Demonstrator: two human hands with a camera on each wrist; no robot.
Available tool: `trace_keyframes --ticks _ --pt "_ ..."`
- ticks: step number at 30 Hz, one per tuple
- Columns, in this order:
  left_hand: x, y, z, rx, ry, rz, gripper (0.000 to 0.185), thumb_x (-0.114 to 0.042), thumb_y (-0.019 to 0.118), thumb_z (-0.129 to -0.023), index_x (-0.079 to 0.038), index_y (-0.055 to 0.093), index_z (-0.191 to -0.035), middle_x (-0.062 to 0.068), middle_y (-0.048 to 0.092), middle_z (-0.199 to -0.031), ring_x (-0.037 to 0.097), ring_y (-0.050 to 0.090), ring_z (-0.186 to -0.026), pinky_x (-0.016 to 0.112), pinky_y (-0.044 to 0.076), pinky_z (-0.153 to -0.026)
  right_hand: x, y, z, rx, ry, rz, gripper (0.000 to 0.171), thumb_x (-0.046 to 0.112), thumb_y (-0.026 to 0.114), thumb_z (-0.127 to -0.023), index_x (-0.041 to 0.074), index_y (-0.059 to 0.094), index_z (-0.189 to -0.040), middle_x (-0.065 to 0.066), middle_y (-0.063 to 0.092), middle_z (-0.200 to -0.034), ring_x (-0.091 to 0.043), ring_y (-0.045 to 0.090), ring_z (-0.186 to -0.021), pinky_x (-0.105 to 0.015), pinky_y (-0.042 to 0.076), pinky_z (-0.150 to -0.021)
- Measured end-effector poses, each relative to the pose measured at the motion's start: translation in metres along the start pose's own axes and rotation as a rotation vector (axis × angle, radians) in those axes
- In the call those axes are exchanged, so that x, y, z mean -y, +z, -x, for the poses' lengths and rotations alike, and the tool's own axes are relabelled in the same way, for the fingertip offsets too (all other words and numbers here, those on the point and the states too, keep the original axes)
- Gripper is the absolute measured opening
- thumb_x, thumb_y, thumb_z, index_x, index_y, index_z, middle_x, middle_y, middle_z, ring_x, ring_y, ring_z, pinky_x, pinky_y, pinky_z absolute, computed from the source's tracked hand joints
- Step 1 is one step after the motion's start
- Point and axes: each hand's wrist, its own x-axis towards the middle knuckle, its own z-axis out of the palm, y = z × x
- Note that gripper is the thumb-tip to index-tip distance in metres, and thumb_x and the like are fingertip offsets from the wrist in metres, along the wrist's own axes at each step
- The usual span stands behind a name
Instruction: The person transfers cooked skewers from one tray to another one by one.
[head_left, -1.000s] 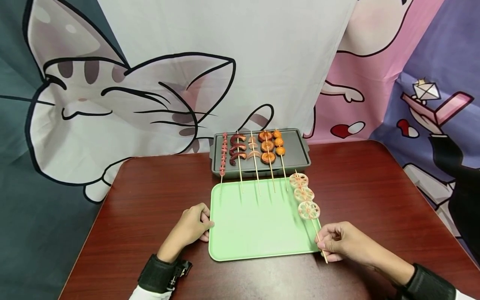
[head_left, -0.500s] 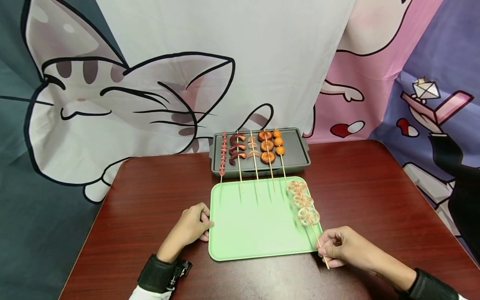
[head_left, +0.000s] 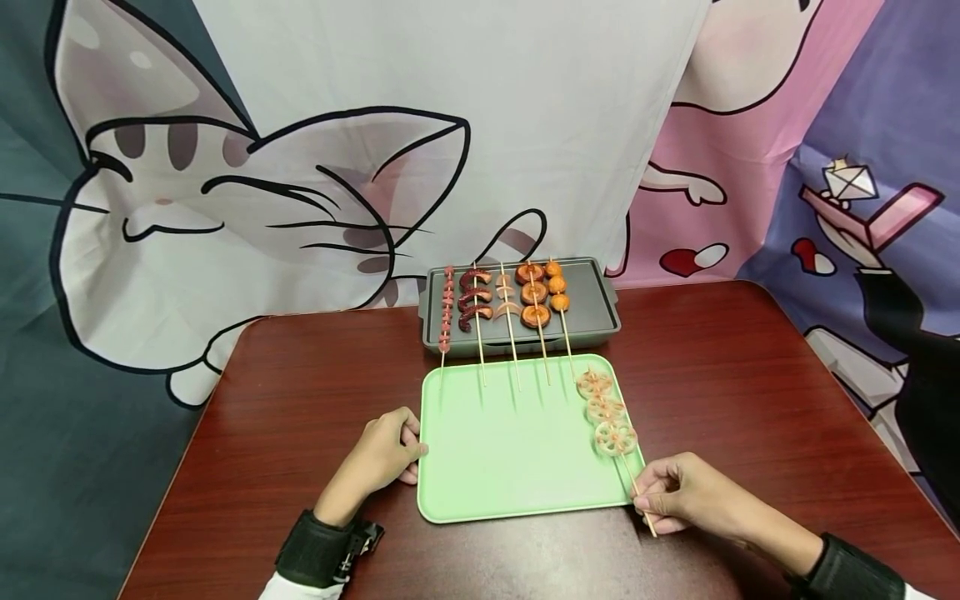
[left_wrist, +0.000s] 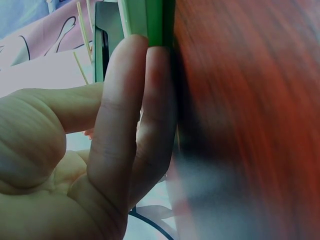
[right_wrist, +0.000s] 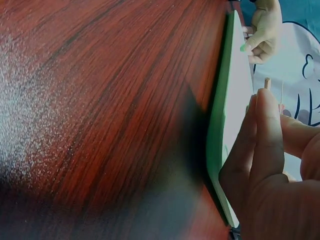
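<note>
The right hand (head_left: 686, 496) pinches the lotus-root skewer (head_left: 609, 423) by its stick, laying it at the green tray's (head_left: 510, 467) 3 o'clock edge. The left hand (head_left: 382, 454), fingers loosely curled, steadies the tray's 9 o'clock rim. The next move likely calls for releasing the stick once it lies flat.

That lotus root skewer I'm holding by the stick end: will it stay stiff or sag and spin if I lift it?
The lotus root skewer carries three slices at the far end while the right hand pinches the bare end, so it is probably front-heavy and may dip. The stick looks thin and round, so it could twist between the fingers. The holed slices look brittle.
</note>
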Motion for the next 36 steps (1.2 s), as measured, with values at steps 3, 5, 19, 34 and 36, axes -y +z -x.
trace_keyframes --ticks 3,5,19,34,36 --pt "0.0 0.0 0.0 0.002 0.001 0.002 0.013 0.008 0.067 -0.091 0.004 0.058 -0.099 0.011 0.061 -0.076 0.019 0.067 -0.05 0.034 0.062 -0.05 0.0 0.001 -0.001 -0.021 -0.002 0.03 0.024 0.006 0.071 -0.096 -0.016 0.063 -0.103 -0.013 0.071 -0.084 -0.009 0.07 -0.072 -0.025 0.065 -0.066" --pt "-0.001 0.0 0.0 0.002 0.0 0.003 0.013 0.008 0.068 -0.091 0.004 0.058 -0.099 0.011 0.061 -0.076 0.019 0.067 -0.05 0.034 0.062 -0.05 0.0 0.002 -0.001 -0.046 -0.004 0.078 0.022 0.007 0.073 -0.095 -0.013 0.065 -0.1 -0.013 0.071 -0.083 -0.009 0.07 -0.071 -0.026 0.065 -0.065" --pt "-0.001 0.0 0.0 0.002 0.0 -0.001 0.013 0.008 0.068 -0.091 0.004 0.058 -0.099 0.011 0.061 -0.076 0.019 0.067 -0.05 0.034 0.062 -0.05 -0.003 0.011 -0.004 -0.197 -0.018 0.361 0.02 0.013 0.083 -0.087 0.003 0.065 -0.087 -0.004 0.07 -0.07 -0.015 0.07 -0.057 -0.031 0.063 -0.053" --pt "0.0 0.001 0.0 -0.004 0.005 0.001 0.014 0.008 0.068 -0.09 0.004 0.058 -0.098 0.011 0.061 -0.075 0.017 0.066 -0.049 0.033 0.062 -0.049 0.002 0.011 -0.005 -0.184 -0.019 0.385 0.028 0.016 0.084 -0.087 0.005 0.058 -0.084 -0.005 0.067 -0.067 -0.015 0.07 -0.055 -0.033 0.062 -0.047" --pt "0.0 0.001 0.0 -0.003 0.006 0.003 0.014 0.008 0.068 -0.09 0.005 0.058 -0.098 0.011 0.061 -0.075 0.017 0.066 -0.049 0.033 0.062 -0.049 0.006 0.008 -0.005 -0.189 -0.022 0.395 0.028 0.017 0.083 -0.088 0.005 0.058 -0.085 -0.005 0.067 -0.068 -0.016 0.07 -0.054 -0.033 0.062 -0.047"
